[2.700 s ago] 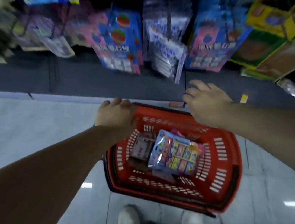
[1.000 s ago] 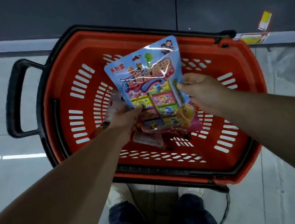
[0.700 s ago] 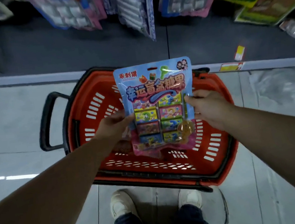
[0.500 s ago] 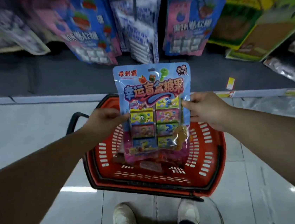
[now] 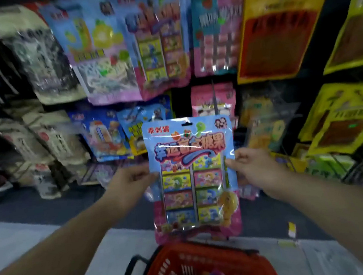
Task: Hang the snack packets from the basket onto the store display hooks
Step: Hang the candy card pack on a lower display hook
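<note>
The left hand (image 5: 133, 179) pinches the left edge of a blue snack packet (image 5: 191, 172), and the right hand (image 5: 251, 169) pinches its right edge at about the same height, so the packet hangs upright between them with its printed face toward the person. Both hands are closed on the packet's margins, thumbs in front. Near the top edge of the packet, above the hands, sits a small dark hang slot (image 5: 187, 123), not yet on any hook. Beyond the hands, the display wall carries rows of hanging packets; up and slightly left of the hands, one packet with the same layout of small coloured boxes (image 5: 161, 47) looks like the matching product, though motion blur hides the hooks themselves. Below the hands, on the floor, stands the red basket (image 5: 169, 274), with at least a few more items lying inside. By this view, the task looks early: one packet lifted and carried toward the wall, hanging still to do, and the basket's remaining contents left.
</note>
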### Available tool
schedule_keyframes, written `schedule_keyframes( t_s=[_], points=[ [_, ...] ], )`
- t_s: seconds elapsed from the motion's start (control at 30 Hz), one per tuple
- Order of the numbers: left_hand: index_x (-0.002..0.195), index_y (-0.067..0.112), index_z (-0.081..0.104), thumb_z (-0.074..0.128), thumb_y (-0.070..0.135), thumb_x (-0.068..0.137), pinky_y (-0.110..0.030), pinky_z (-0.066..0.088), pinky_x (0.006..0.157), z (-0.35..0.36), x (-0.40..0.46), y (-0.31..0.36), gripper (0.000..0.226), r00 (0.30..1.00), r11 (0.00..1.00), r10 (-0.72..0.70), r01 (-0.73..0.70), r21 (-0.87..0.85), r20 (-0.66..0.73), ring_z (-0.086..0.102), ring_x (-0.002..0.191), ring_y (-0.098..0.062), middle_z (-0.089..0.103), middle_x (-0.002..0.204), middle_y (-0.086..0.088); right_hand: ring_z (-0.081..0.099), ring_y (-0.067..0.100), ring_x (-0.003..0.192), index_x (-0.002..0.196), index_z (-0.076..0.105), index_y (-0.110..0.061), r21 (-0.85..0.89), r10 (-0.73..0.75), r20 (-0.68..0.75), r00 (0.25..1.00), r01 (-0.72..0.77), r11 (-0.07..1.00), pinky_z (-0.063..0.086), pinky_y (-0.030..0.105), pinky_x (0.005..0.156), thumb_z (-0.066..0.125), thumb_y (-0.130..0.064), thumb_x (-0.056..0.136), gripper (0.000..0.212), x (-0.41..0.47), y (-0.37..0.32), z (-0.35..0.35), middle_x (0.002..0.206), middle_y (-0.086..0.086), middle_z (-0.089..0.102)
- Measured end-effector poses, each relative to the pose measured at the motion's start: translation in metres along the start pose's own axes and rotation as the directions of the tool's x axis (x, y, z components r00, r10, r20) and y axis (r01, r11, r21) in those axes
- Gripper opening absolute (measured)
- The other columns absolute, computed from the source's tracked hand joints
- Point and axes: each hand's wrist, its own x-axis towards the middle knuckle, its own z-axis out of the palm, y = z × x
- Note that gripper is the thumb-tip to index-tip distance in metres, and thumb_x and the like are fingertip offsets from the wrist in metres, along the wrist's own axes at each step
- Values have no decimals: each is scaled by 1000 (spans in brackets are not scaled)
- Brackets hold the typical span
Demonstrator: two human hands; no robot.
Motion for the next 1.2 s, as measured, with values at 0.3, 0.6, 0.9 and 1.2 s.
schedule_keyframes(
  t_s=[0.3, 0.6, 0.9, 1.2],
  points=[
    [84, 32, 65, 58, 35, 92, -38, 45, 57, -85, 22, 80, 11, 957, 978, 189, -204, -46, -221, 48, 53, -21, 49, 61, -18, 52, 39, 70, 85, 50, 2, -229, -292, -123, 949, 259, 938, 46, 48, 65, 56, -40, 92, 43, 8, -124, 27, 84, 27, 55],
    [123, 14, 63, 54, 39, 94, -42, 50, 78, -121, 78, 128, 40, 911, 952, 293, -306, 3, -291, 61, 78, -24, 64, 106, -20, 38, 31, 61, 92, 49, 6, -271, -421, -307, 853, 346, 898, 27, 35, 60, 49, -30, 98, 36, 41, -197, 35, 79, 27, 40],
    [121, 20, 64, 51, 44, 95, -28, 46, 66, -118, 127, 138, 38, 869, 932, 338, -362, 1, -362, 58, 72, -17, 64, 88, -1, 25, 17, 51, 73, 39, -8, -250, -436, -374, 818, 364, 897, 26, 32, 57, 48, -27, 98, 33, 89, -208, 38, 58, 4, 30],
    [75, 16, 58, 50, 36, 97, -26, 33, 53, -119, 168, 149, 30, 861, 927, 370, -369, 71, -350, 37, 51, -19, 47, 62, -15, 28, 17, 51, 67, 39, -8, -260, -405, -440, 802, 318, 912, 23, 28, 51, 50, -24, 98, 36, 122, -216, 37, 56, 3, 33]
  ],
)
